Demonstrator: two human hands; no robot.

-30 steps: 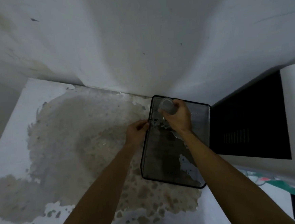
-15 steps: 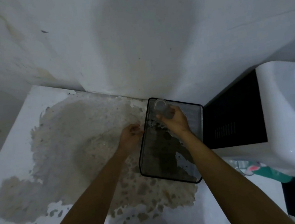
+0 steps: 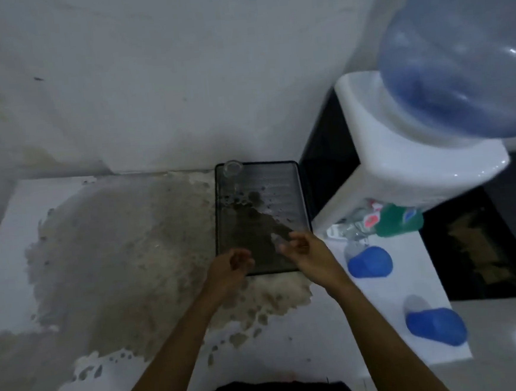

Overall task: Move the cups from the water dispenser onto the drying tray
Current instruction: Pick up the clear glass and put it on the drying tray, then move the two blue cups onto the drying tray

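Observation:
A clear glass cup stands in the far left corner of the dark drying tray. The tray lies on the worn white counter, left of the white water dispenser. Two blue cups lie on the counter in front of the dispenser, one nearer it and one closer to me. Under the dispenser's taps sit clear glasses and a green cup. My left hand and my right hand hover over the tray's near edge, both holding nothing, fingers loosely curled.
A big blue water bottle tops the dispenser. The counter's paint has peeled off in a large grey-brown patch left of the tray. A white wall rises behind. Dark floor lies to the right.
My right hand let go of the clear glass in the tray's far left corner. Both hands drew back to the tray's near edge. The view swung right, revealing the dispenser and cups.

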